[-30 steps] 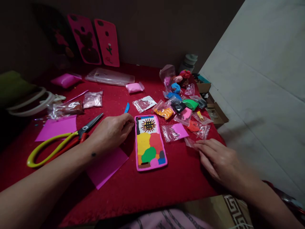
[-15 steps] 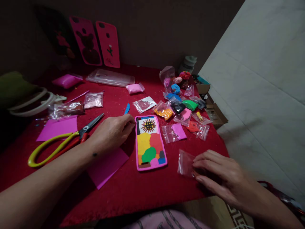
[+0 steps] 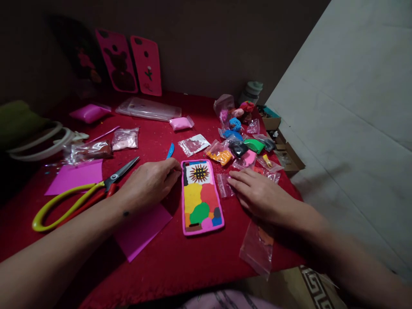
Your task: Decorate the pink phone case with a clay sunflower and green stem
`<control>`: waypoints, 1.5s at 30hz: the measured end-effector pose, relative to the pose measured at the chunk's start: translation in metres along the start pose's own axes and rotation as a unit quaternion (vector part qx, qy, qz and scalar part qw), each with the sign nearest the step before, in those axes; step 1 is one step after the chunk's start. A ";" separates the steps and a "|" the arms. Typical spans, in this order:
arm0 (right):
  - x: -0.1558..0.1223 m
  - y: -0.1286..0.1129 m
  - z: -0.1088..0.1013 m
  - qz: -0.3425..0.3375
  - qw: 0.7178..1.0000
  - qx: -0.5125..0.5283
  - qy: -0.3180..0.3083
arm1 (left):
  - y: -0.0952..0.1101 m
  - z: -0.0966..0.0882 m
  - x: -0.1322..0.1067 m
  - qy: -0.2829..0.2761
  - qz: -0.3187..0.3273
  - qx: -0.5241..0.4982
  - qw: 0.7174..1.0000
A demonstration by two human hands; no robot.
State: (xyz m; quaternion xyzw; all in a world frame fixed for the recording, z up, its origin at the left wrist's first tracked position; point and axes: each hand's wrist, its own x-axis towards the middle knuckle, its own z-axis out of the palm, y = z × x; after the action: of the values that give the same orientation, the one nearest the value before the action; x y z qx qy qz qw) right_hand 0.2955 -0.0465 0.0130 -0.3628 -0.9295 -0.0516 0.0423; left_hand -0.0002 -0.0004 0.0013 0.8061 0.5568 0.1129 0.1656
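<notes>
Bag of orange-brown clay (image 3: pixel 256 251) now lies at the desk's (image 3: pixel 193 264) front edge; half a second ago the right hand (image 3: pixel 261 194) had it. Patterned phone case (image 3: pixel 196 197) is flat between the hands, unmoved. Left hand (image 3: pixel 150 182) at its upper left edge, fingers curled, contact unclear. Right hand now covers part of a small clear bag (image 3: pixel 222 185), fingers bent low; can't tell if the grip is closed. Reads as a bag swap, case waiting. Behind: orange clay bag (image 3: pixel 222 157), then upright pink case (image 3: pixel 146 64).
</notes>
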 end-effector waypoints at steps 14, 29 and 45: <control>-0.013 0.014 -0.006 0.048 0.990 -0.020 0.134 | -0.004 0.004 0.000 -0.001 -0.006 -0.025 1.000; -0.051 -0.022 -0.047 0.009 0.938 0.289 -0.192 | 0.002 -0.003 -0.002 -0.009 -0.009 -0.024 1.000; 0.004 -0.043 -0.039 0.267 0.722 0.638 -0.017 | 0.027 -0.022 -0.025 0.055 -0.007 -0.231 0.971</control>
State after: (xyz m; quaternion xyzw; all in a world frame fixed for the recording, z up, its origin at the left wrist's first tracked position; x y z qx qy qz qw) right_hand 0.2656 -0.0802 0.0496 -0.4839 -0.6077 0.5736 0.2599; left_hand 0.0061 -0.0299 0.0320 0.7345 0.5296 0.2818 0.3174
